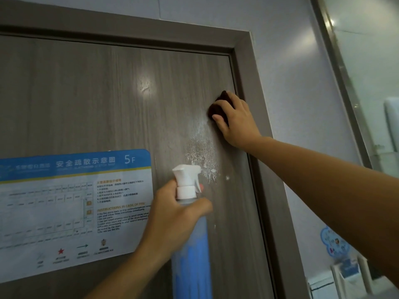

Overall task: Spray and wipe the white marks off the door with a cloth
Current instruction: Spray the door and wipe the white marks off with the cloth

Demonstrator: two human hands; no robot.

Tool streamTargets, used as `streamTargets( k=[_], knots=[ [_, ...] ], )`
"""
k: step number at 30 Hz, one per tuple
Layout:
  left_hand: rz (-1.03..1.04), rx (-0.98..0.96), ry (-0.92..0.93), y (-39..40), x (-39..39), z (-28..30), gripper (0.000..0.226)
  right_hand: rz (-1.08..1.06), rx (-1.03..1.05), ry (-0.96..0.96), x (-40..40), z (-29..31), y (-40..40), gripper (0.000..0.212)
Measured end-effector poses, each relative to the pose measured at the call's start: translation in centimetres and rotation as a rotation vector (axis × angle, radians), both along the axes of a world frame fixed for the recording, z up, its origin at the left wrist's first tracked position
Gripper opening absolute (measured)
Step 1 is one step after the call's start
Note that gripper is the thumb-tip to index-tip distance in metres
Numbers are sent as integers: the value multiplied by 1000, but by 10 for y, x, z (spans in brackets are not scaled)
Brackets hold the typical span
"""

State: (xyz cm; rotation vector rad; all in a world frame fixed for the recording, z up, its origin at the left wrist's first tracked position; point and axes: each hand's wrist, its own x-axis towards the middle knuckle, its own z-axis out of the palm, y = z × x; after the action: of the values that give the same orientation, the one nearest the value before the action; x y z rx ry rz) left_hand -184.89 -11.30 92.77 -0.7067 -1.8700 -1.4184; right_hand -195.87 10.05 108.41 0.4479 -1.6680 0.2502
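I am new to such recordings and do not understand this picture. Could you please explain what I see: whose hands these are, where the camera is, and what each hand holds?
There is no machine here. A person wears one camera on the head, so you look forward over their own arms at a grey-brown door.

The left hand grips a blue spray bottle with a white nozzle, held close to the door. The right hand presses a dark cloth against the door near its right edge.

Between the hands are the white marks, wet and speckled, not yet wiped off. On the left is an evacuation plan poster.
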Motion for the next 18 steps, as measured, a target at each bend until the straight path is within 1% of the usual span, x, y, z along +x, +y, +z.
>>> streamTargets(
  k=[4,10,14,18],
  knots=[
    [49,39,51,-39,10,35,35,31,-29,30,-3,-3,-4,43],
    [73,-68,48,-83,5,79,35,96,-87,64,-8,-22,-10,43],
    [43,-82,34,-93,-6,86,36,114,-93,65,-6,-42,-13,45],
    [-57,-22,2,-101,-20,77,39,106,-40,67,-9,-83,-6,43]
  ],
)
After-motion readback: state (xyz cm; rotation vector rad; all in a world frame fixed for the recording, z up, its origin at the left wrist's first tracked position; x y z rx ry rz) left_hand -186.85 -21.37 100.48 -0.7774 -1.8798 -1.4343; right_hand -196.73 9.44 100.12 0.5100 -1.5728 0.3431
